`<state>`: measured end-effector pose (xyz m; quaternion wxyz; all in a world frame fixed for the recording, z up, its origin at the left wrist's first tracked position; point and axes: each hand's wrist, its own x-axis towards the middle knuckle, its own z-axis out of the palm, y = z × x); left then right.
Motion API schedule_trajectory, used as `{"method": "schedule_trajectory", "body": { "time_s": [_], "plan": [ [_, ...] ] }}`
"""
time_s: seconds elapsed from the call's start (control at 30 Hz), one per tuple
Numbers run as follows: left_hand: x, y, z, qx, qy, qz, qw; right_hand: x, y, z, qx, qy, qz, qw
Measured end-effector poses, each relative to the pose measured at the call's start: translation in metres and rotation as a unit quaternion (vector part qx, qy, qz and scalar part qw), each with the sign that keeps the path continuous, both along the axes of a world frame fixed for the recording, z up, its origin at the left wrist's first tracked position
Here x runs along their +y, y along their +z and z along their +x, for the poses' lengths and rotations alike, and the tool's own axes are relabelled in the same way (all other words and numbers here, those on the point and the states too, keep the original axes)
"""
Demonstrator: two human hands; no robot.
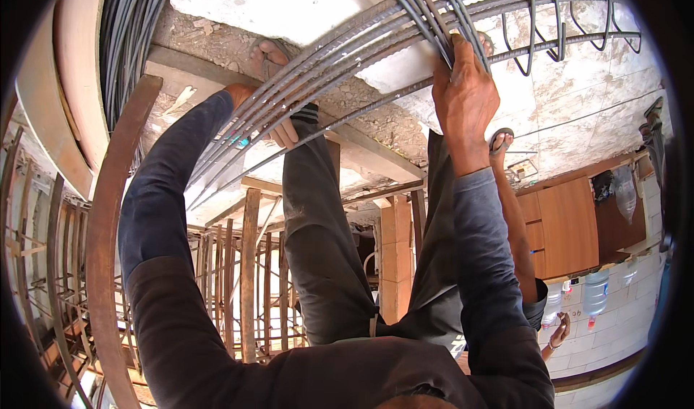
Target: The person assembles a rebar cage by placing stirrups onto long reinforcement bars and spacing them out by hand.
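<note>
A bundle of long ribbed steel rebars (340, 58) runs slantwise in front of me, from beside my left forearm up to the far right. My left hand (283, 132) reaches under the bundle, with its fingers curled round from below; the bars partly hide it. My right hand (468, 101) is closed on a few crossing bars (416, 7) that lie over the bundle and run off the top edge. Its fingertips are partly hidden among them. Bent steel stirrups (531, 29) hang around the bars to the right of that hand.
More thin bars (130, 40) lie at the far left, beside a curved-looking wooden plank (108, 264). Timber props (249, 279) stand below the ledge. Another person's leg (517, 221) and hand (559, 331) show at right, near a wooden cabinet (564, 228) and a water bottle (596, 292).
</note>
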<state>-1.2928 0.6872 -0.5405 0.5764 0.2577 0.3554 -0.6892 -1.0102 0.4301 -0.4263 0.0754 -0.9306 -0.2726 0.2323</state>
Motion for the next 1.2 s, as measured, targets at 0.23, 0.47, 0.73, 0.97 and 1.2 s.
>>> {"method": "schedule_trajectory", "body": {
  "time_s": [0.23,0.47,0.73,0.97,1.2],
  "plan": [
    [-0.010,-0.039,-0.052,-0.010,-0.012,-0.033,0.999,0.008,0.009,0.004,0.055,-0.027,-0.059,0.996],
    [-0.016,-0.083,-0.115,-0.055,-0.039,0.024,0.997,0.011,0.011,0.008,0.027,-0.002,-0.045,0.999],
    [-0.016,-0.074,-0.109,-0.102,-0.066,0.013,0.992,0.003,0.007,0.006,0.050,-0.014,-0.040,0.998],
    [-0.005,-0.094,-0.125,-0.183,-0.099,0.023,0.978,0.000,0.000,0.004,-0.002,0.035,0.010,0.999],
    [0.000,-0.070,-0.097,-0.260,-0.095,-0.003,0.961,-0.001,0.002,-0.005,-0.024,0.026,0.024,0.999]
  ]
}}
